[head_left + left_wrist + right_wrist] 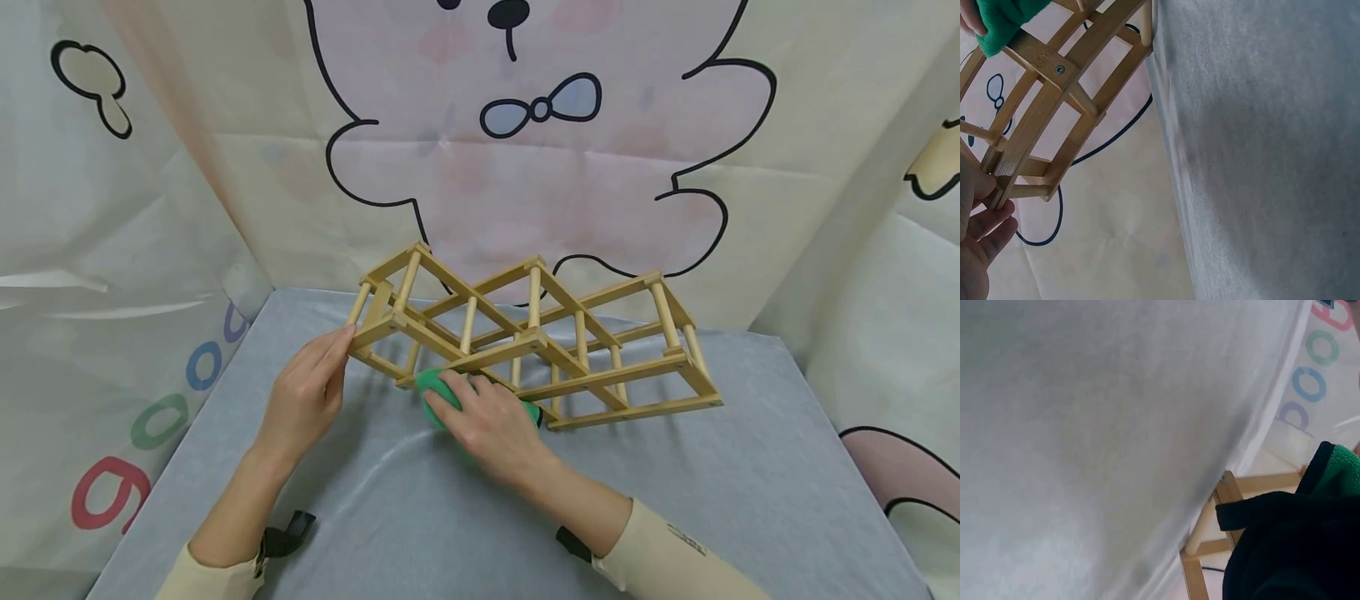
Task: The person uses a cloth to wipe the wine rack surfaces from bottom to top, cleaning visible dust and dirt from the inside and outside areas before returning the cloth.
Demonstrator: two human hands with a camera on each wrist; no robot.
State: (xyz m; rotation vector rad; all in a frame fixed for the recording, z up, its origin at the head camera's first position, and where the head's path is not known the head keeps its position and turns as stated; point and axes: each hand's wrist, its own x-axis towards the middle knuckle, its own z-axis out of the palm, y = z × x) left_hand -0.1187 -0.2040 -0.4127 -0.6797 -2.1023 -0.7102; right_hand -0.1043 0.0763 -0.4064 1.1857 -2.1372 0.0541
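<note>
A light wooden folding rack (495,354) of zigzag slats and round dowels stands toward the back of the table in the head view. At its left end, my left hand (303,392) pinches a slat corner between thumb and fingers, which the left wrist view shows close up on the wooden slat (1035,131). My right hand (491,429) holds a green cloth (433,383) against the front middle slats, its fingers curled over it. Part of the green cloth (1344,469) with its dark edging appears in the right wrist view, where the right hand is hidden.
A grey-blue cloth (420,508) covers the table. Behind it hangs a printed backdrop (525,175) with a cartoon animal, and side sheets (97,275) stand left and right. Black straps (288,535) sit at both wrists.
</note>
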